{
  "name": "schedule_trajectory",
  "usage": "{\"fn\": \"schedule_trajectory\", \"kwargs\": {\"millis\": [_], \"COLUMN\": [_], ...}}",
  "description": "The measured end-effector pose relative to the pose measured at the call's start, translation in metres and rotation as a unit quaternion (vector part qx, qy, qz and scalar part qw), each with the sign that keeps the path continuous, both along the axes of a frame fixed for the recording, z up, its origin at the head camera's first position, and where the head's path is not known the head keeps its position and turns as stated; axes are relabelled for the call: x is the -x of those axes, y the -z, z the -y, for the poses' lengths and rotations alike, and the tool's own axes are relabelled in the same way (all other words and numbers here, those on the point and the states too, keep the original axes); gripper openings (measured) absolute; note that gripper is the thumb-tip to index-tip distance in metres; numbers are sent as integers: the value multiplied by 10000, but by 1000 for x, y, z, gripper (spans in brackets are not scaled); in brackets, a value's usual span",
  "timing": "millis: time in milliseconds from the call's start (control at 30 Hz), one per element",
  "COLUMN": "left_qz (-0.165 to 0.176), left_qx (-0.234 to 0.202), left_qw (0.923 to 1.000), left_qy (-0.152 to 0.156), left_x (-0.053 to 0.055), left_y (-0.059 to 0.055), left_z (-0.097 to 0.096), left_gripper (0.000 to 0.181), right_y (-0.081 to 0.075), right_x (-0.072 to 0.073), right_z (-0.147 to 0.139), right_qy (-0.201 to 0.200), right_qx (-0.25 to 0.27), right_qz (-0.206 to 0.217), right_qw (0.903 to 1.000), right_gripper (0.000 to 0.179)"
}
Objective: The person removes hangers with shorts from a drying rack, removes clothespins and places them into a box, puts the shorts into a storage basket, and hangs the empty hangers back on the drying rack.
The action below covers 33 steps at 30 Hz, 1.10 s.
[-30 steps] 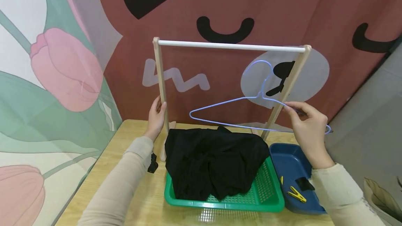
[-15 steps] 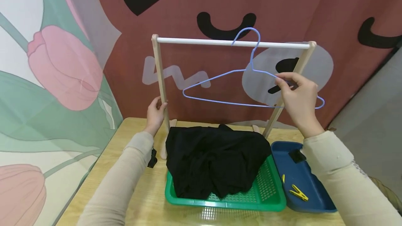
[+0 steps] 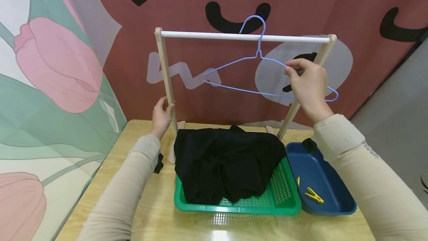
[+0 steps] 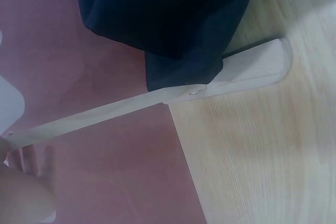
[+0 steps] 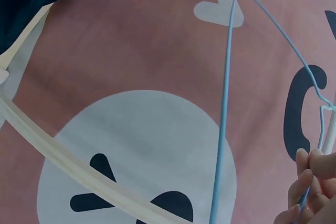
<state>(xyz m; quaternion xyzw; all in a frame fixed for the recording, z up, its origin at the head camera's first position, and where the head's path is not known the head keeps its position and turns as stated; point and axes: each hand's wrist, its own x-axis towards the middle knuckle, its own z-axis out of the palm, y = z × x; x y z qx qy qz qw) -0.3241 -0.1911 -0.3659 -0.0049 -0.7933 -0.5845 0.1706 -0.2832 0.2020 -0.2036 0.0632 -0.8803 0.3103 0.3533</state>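
My right hand (image 3: 309, 86) pinches the right shoulder of a blue wire clothes hanger (image 3: 259, 50) between thumb and fingers. The hanger's hook rises above the white bar (image 3: 207, 35) of a small wooden drying rack, its neck crossing in front of the bar. Whether the hook touches the bar, I cannot tell. My left hand (image 3: 162, 116) grips the rack's left post (image 3: 165, 70). In the left wrist view that post (image 4: 94, 117) runs down to a flat wooden foot (image 4: 257, 66). A black cloth (image 3: 227, 163) lies heaped over a green basket (image 3: 247, 209) below the rack.
Right of the basket stands a dark blue tray (image 3: 334, 192) holding yellow clothespins (image 3: 314, 195). The rack's right post (image 3: 290, 116) is partly behind my right hand. A printed curtain (image 3: 214, 111) hangs behind the wooden table (image 3: 140, 196).
My right hand has lifted the hanger up and to the left, bringing its hook from below the bar to above it. The left hand keeps hold of the post.
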Motion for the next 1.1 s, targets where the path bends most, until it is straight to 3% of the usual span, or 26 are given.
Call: {"fn": "schedule_trajectory", "kwargs": {"millis": [200,600,1100], "left_qz": [42,167,170], "left_qx": [-4,-51,75], "left_qw": [10000,9998,9998], "left_qy": [-10,20,11], "left_x": [0,-8,-10], "left_y": [-4,-2,-2], "left_z": [2,1,-3], "left_gripper": [37,39,39], "right_y": [0,17,29], "right_x": [-2,-9,-19], "right_z": [3,6,14], "right_qy": [-36,-224,-578], "right_qx": [-64,-237,-756], "right_qz": [143,473,899], "right_qw": [9999,9983,9914], "right_gripper": [25,23,27]}}
